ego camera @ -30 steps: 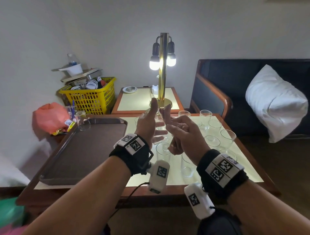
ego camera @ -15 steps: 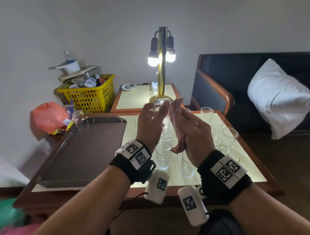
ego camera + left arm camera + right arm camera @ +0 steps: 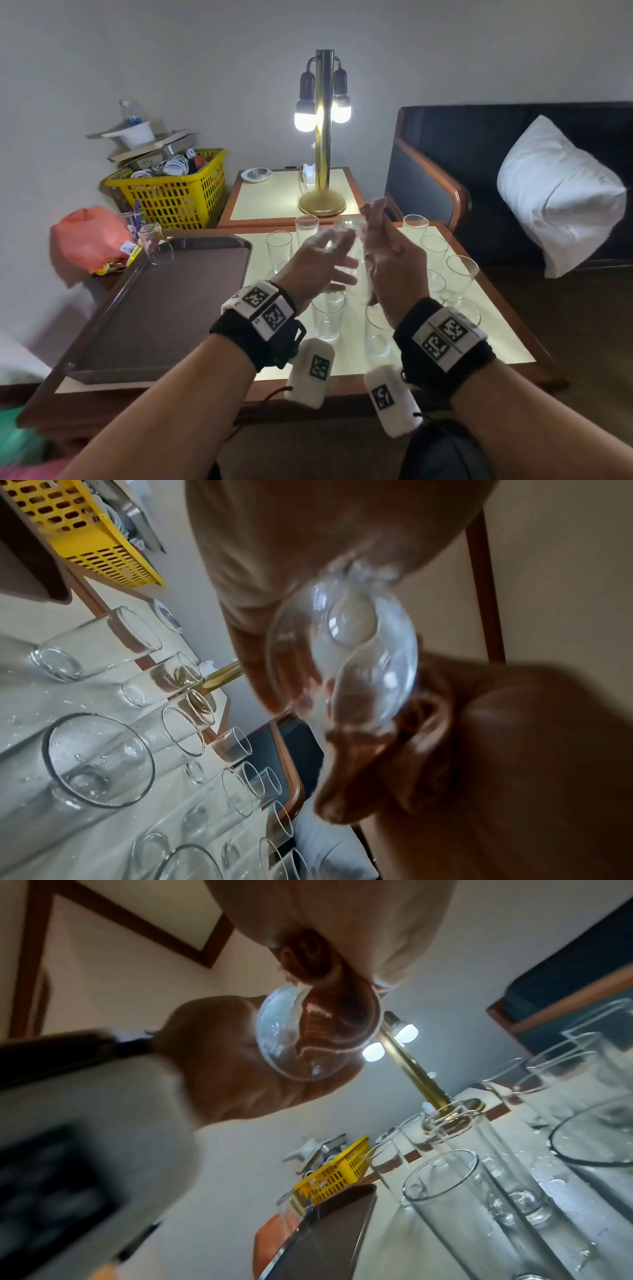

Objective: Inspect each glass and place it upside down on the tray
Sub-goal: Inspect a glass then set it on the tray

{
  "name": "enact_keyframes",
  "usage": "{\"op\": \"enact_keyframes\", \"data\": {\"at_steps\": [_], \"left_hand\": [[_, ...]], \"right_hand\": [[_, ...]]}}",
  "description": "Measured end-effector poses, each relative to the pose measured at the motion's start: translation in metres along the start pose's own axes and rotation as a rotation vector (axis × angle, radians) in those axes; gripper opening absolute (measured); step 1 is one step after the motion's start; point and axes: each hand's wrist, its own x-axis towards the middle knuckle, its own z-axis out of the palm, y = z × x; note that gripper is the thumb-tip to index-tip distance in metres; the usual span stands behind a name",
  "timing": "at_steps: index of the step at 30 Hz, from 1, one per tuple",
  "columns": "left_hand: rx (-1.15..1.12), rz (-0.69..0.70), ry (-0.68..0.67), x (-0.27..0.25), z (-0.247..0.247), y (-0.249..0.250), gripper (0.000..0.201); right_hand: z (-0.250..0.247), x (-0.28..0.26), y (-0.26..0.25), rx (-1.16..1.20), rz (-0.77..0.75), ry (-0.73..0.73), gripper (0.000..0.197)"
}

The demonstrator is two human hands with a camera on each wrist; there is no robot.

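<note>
A clear glass (image 3: 349, 230) is held in the air above the table between both hands. My left hand (image 3: 337, 255) grips it from the left and my right hand (image 3: 376, 224) from the right, its fingers pointing up. The left wrist view looks into the glass (image 3: 342, 653) end on; the right wrist view shows it (image 3: 308, 1034) blurred against the palms. The brown tray (image 3: 154, 308) lies at the table's left side. One glass (image 3: 156, 244) stands on its far corner, seemingly mouth down. Several upright glasses (image 3: 327, 318) stand on the table (image 3: 507, 346) under and beyond the hands.
A lit brass lamp (image 3: 322, 137) stands on a side table (image 3: 267, 198) behind. At the far left are a yellow basket (image 3: 171, 192) of clutter and an orange bag (image 3: 89, 236). On the right is a dark sofa (image 3: 445, 154) with a white pillow (image 3: 558, 195).
Both hands have kept the glass between them and turned it. The left thumb that stood upright now lies against the glass.
</note>
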Motion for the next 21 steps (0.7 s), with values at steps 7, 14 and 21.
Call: {"op": "enact_keyframes", "data": {"at_steps": [7, 14, 21], "left_hand": [[-0.109, -0.024, 0.07, -0.003, 0.002, 0.001, 0.046], [-0.167, -0.002, 0.145, -0.007, -0.005, 0.001, 0.059], [-0.169, 0.029, 0.192, -0.008, -0.009, -0.001, 0.051]], "right_hand": [[0.008, -0.009, -0.005, -0.047, 0.015, -0.05, 0.038], [0.018, -0.017, -0.004, -0.134, -0.027, -0.097, 0.043], [0.022, -0.022, -0.002, -0.165, -0.037, -0.106, 0.039]]}}
